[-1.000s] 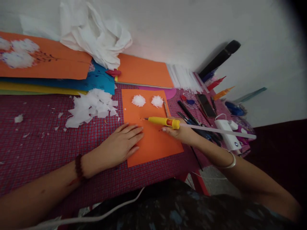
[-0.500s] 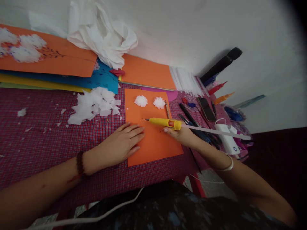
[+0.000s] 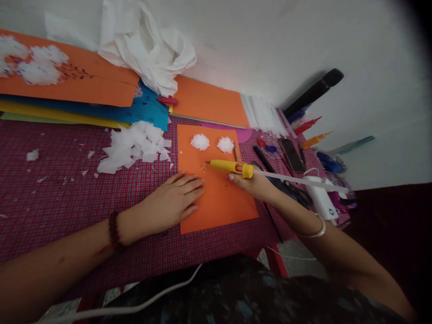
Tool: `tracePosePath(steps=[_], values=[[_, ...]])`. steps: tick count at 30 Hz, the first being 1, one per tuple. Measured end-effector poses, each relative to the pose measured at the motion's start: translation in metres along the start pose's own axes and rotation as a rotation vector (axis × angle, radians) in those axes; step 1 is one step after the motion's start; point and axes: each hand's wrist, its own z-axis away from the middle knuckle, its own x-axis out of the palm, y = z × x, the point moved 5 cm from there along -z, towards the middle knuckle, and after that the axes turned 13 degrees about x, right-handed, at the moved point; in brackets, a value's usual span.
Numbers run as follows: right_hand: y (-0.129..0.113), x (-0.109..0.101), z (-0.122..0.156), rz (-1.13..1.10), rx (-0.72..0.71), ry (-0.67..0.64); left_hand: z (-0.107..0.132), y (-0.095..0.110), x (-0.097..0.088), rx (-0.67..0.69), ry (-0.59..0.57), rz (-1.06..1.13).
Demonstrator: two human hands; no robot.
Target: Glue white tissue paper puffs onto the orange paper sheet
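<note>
My left hand [image 3: 173, 198] lies flat, fingers stretched, over the left edge of an orange sheet of paper [image 3: 219, 207]. In my right hand [image 3: 251, 182] is a yellow glue gun [image 3: 226, 166], with a long whitish glue stick [image 3: 297, 178] coming out of its back end. The nozzle points left, just above a small patch of glue [image 3: 202, 168] on the sheet. Higher on the sheet sit two white fluffy paper puffs, a left one [image 3: 200, 141] and a right one [image 3: 225, 145]. My right palm and some fingers are hidden behind the gun.
Left of the sheet lies a heap of white paper scraps [image 3: 135, 146]. Crumpled white tissue [image 3: 148, 49] and coloured sheets with fluffy flowers [image 3: 101, 85] are against the wall. Scissors [image 3: 299, 193], a phone [image 3: 291, 155] and a white power strip [image 3: 320, 198] are at the right.
My right hand has raised the glue gun's nozzle slightly away from the glue patch, toward the paper puffs. My left hand stays in place on the sheet.
</note>
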Motion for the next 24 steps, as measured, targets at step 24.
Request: tracePosePath(steps=[24], values=[[0.005,-0.007,0.017,-0.023,0.076,0.031,-0.001,0.002,-0.003,0.012,0.03,-0.033]])
